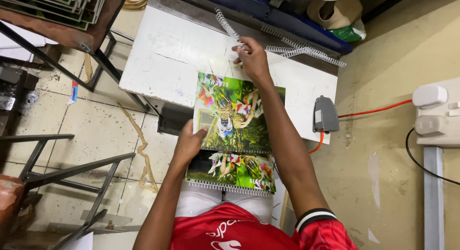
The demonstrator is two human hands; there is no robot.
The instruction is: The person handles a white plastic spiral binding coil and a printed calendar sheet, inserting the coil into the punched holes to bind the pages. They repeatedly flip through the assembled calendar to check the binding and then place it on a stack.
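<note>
My left hand (190, 143) grips the left edge of a colourful calendar (237, 117), held flat above my lap. A second, spiral-bound calendar (232, 171) lies beneath it on my thighs. My right hand (252, 57) reaches forward over the white worktable (167, 53) and pinches one end of a white wire binding coil (226, 23). More binding coils (306, 50) lie along the table's far edge.
A grey foot pedal (325, 115) with an orange cable (373, 109) sits on the table's right corner. A blue machine (268, 13) stands behind the table. Metal frames (72, 168) and a rack of stacked sheets (52, 10) are to the left. White equipment (436, 116) stands at right.
</note>
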